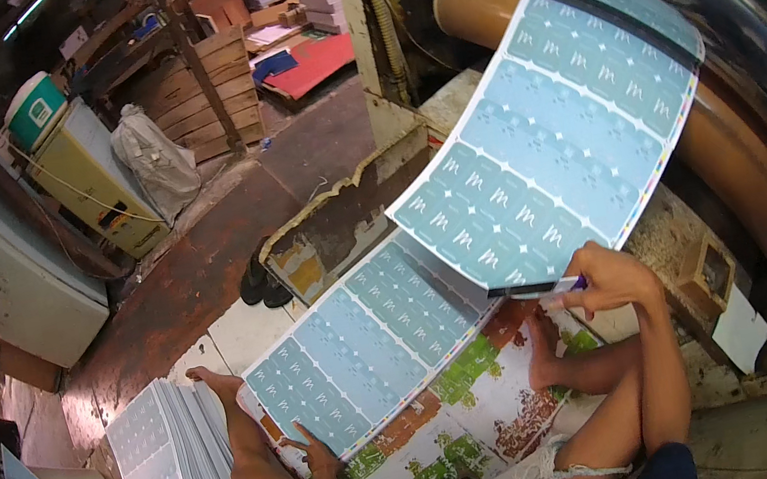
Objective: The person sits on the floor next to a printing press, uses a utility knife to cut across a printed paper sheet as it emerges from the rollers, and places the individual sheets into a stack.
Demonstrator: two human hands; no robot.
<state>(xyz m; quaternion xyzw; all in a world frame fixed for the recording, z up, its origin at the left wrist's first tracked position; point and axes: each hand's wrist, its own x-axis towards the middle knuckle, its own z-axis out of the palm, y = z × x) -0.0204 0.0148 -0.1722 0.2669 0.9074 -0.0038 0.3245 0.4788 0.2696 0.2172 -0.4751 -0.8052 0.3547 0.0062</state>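
Note:
A long printed sheet (541, 152) in teal and pale blue curves down from the rollers of a machine. Beneath it, a second printed sheet (369, 333) lies slanted over a worn painted board between my legs. My right hand (619, 279) is closed around a slim cutter (569, 285), with purple showing at the fingers. The cutter's long thin front part points left along the upper sheet's lower edge. My left hand (314, 459) is at the lower sheet's near left corner, its fingers apart and touching the edge.
A tall stack of printed sheets (152, 461) stands by my left leg. Chrome and brown rollers (747, 168) fill the right side. Sandals (264, 285) lie beyond the lower sheet. A white cabinet (25, 279), cooler jug (35, 110) and sack (152, 161) stand far left.

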